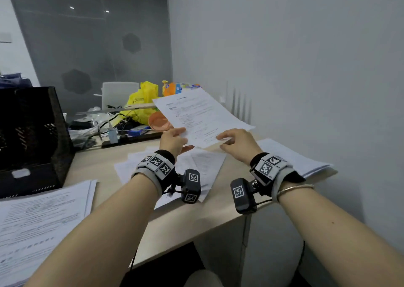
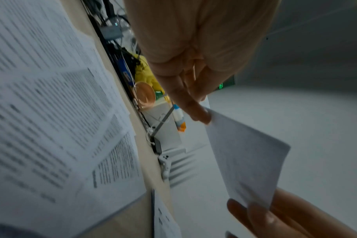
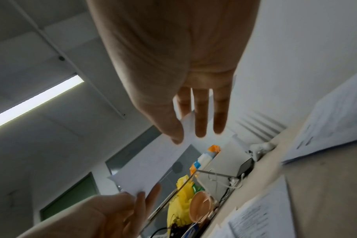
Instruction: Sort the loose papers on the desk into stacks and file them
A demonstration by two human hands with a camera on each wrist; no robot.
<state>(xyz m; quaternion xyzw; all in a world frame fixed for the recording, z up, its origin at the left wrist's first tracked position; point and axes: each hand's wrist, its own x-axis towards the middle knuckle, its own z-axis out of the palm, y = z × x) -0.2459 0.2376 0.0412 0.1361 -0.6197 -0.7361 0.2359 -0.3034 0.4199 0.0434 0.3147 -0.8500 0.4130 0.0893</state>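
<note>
A printed sheet (image 1: 201, 114) is raised above the desk, tilted away toward the wall. My left hand (image 1: 185, 139) pinches its near left corner between thumb and fingers. My right hand (image 1: 220, 142) pinches the near edge further right. In the left wrist view the fingertips (image 2: 202, 116) clamp the sheet (image 2: 247, 161) at its corner. The right wrist view shows the thumb over the sheet (image 3: 149, 169) and straight fingers (image 3: 201, 122) behind it. Loose papers (image 1: 196, 166) lie fanned on the desk under both wrists.
A black mesh file holder (image 1: 32, 133) stands at the left. One paper stack (image 1: 39, 221) lies at the front left, another (image 1: 301, 157) by the wall on the right. Behind are a yellow bag (image 1: 142, 103), an orange bowl (image 1: 158, 121), cables and bottles.
</note>
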